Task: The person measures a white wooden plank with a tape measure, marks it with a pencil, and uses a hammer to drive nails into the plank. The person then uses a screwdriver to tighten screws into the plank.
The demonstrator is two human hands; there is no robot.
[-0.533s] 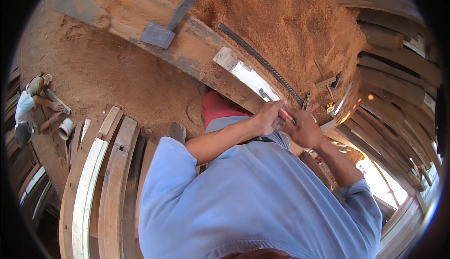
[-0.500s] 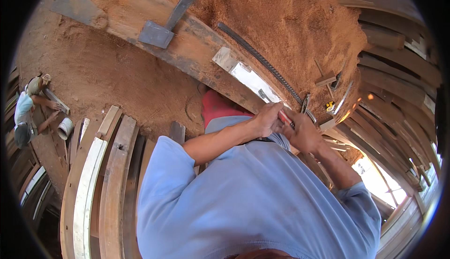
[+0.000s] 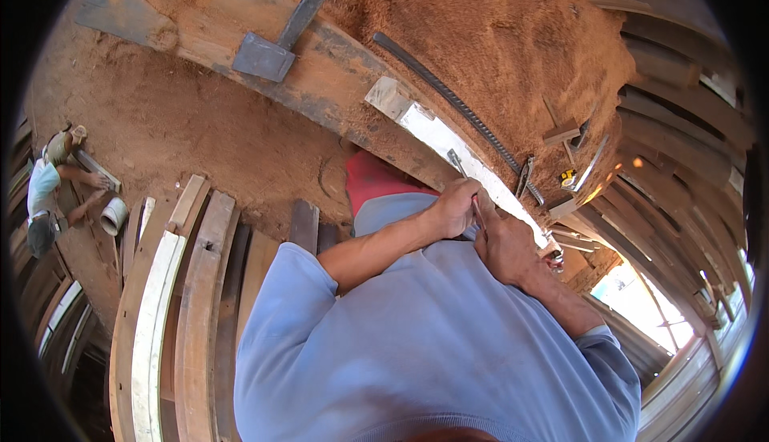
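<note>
A narrow chisel with a flat metal blade and a red handle points up and left over a white-faced piece of wood. My left hand is closed round the chisel near where blade and handle meet. Just to its right, my right hand has its fingers curled at the handle's rear end, hiding much of it. The wood lies slanted on a long, thick plank, and its near end passes beside my right hand.
A hammer with a blocky head rests on the plank. Beyond the wood lie a ribbed metal bar, pliers, a yellow tape measure and a heap of sawdust. Boards stand at left; a person works at far left.
My right hand has moved down and slightly left, uncovering more of the white wood. The chisel blade now stands more upright, a little to the right.
</note>
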